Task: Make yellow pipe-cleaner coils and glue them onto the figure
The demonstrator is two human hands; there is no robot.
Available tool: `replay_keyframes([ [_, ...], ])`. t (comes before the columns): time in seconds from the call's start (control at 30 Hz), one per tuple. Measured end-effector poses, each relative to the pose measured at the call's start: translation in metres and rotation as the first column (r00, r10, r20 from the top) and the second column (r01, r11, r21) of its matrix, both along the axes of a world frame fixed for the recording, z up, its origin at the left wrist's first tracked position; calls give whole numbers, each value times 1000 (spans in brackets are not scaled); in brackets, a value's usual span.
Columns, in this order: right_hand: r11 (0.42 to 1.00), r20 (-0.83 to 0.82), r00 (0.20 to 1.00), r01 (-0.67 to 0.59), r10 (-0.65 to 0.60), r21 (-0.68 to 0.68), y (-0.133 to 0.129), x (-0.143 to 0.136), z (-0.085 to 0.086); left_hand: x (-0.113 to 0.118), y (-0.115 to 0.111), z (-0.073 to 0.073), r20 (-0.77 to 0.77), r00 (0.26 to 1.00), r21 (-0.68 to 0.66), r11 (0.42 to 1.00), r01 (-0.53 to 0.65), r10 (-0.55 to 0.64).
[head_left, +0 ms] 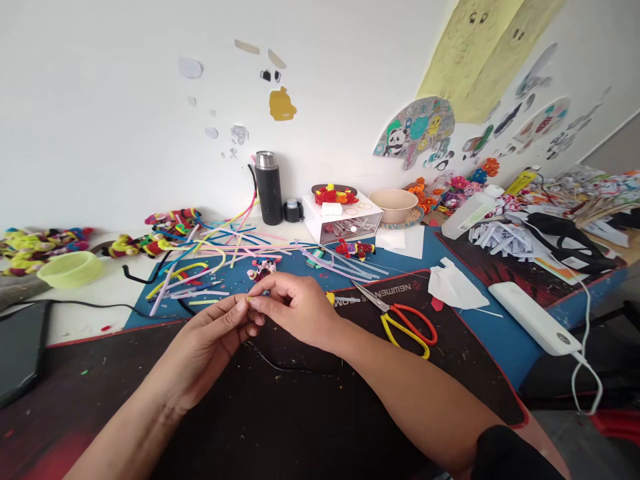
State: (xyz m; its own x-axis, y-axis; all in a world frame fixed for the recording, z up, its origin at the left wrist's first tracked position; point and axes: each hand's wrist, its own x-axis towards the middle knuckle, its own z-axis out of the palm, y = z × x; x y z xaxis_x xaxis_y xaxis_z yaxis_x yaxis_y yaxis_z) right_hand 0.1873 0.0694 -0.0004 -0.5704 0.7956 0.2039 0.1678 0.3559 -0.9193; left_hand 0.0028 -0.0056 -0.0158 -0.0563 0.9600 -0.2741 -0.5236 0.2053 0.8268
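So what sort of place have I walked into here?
Probably a handicraft workspace, though I can't tell whether it's a home or a studio. Colorful fuzzy stems lie strewn about, scissors rest nearby, and small handmade-looking figures cluster at the left.

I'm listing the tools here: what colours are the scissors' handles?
The scissors have one yellow handle and one orange-red handle, in the head view.

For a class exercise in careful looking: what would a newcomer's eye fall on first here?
Probably the left hand and right hand, together pinching a tiny yellowish piece just left of centre. Right of them, red-and-yellow-handled scissors lie on the dark mat. Beyond, a tangle of colourful strips and a tall black flask near the wall stand out.
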Motion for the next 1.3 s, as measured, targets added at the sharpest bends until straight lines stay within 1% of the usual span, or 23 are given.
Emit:
replay_keyframes([
  [0.17, 1000, 6, 1000, -26, 26, 12, -1, 0, -1, -1, 3, 3, -15, 1000, 13, 1000, 20, -20],
  [0.37, 998, -9, 999, -52, 52, 41, -3, 0, -4, -4, 4, 4, -8, 999, -18, 999, 47, -47],
  [0.5, 997, -12, 997, -72, 72, -36, -6, 0, -4, -3, 3, 3, -8, 999, -17, 999, 44, -44],
  [0.7, 976, -204, 970, -164, 133, -142, -7, -2, -12, -3, 4, 1, 8, 998, -26, 998, 60, -60],
  [0.83, 959, -292, 946, -205, 142, -198, -9, -3, -14, -4, 4, -1, 1, 998, -29, 998, 58, -58],
  [0.97, 947, -346, 928, -228, 141, -225, -10, -5, -12, -1, 3, 2, -3, 999, -29, 999, 33, -33],
  [1.07, 940, -379, 915, -241, 138, -240, -8, -7, -11, 4, 4, 5, -4, 1000, -48, 999, -7, 7],
  [1.17, 913, -417, 898, -282, 143, -294, -4, -7, -8, 7, 5, 8, -17, 998, -85, 995, -55, 54],
  [1.23, 896, -427, 892, -302, 146, -325, -3, -7, -6, 8, 6, 10, -24, 998, -83, 995, -56, 54],
  [1.3, 901, -412, 899, -294, 148, -318, -2, -5, -4, 7, 6, 12, -30, 999, -61, 997, -42, 40],
])
